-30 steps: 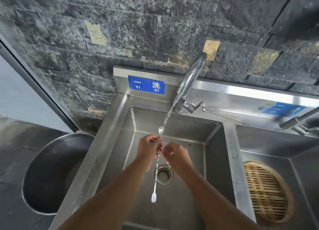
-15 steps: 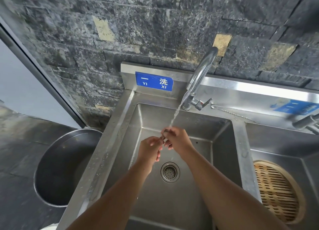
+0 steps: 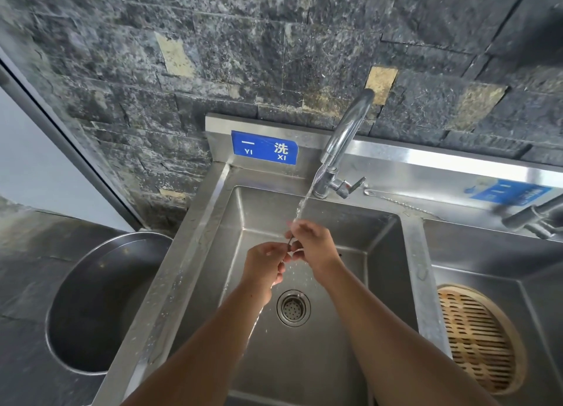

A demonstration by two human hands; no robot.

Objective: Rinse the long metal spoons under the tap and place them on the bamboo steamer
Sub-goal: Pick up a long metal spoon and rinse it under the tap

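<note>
You are in the rinsing step, and by the look of it little of the task is behind you: the bamboo steamer [image 3: 478, 338], a round basket of pale woven slats, sits in the right basin well to the right of your fingers with no spoon on it that shows. Your right hand [image 3: 313, 247] has its fingertips pinched together on the thin dark shaft of a long metal spoon [image 3: 290, 240], directly under the stream from the tap [image 3: 344, 137]. Your left hand [image 3: 265, 265], just below and left of those fingers, is curled shut around the lower part of the same shaft; most of the spoon is hidden inside both grips. Another slender twisted spoon [image 3: 399, 203] lies on the back ledge, up and right of your fingers, seemingly waiting its turn. The sink [image 3: 380, 253] is brushed steel, wet and smooth, so a slim wet handle may slip.
</note>
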